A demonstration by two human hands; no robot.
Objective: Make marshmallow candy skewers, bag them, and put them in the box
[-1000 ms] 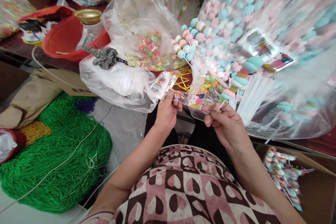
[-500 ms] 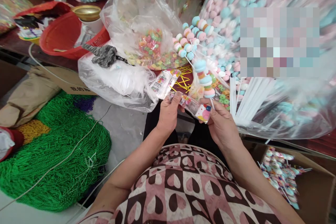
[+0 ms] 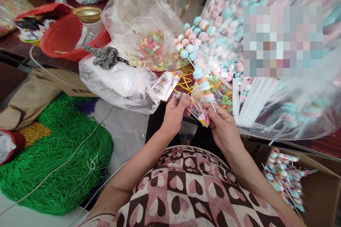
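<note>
With 12 o'clock straight ahead of the wearer, the left hand (image 3: 174,115) pinches the upper end of a clear printed sachet (image 3: 196,109) between thumb and fingers. The right hand (image 3: 225,124) has its thumb and fingers pressed together on the bare stick of a marshmallow skewer (image 3: 204,87); whether those fingertips also grip the sachet's lower, printed end, I cannot tell.

The relation that matters is skewer to sachet. From the right grip the sweets lie at 11 o'clock, just beyond the fingertips, with the skewer's long axis running 11 to 5. The sachet's axis runs 10 to 4, so the 2 slant the same way, the skewer more steeply, its sweets just beside the sachet at 1 o'clock. The right hand is the nearer to the sweets; the left sits off at 8 o'clock from them.

Around the hands, printed packets (image 3: 167,86) lie at 11 o'clock, gold ties (image 3: 186,79) near 12, colourful candy rings (image 3: 226,94) at 1 and white sticks (image 3: 255,99) at 2.
</note>
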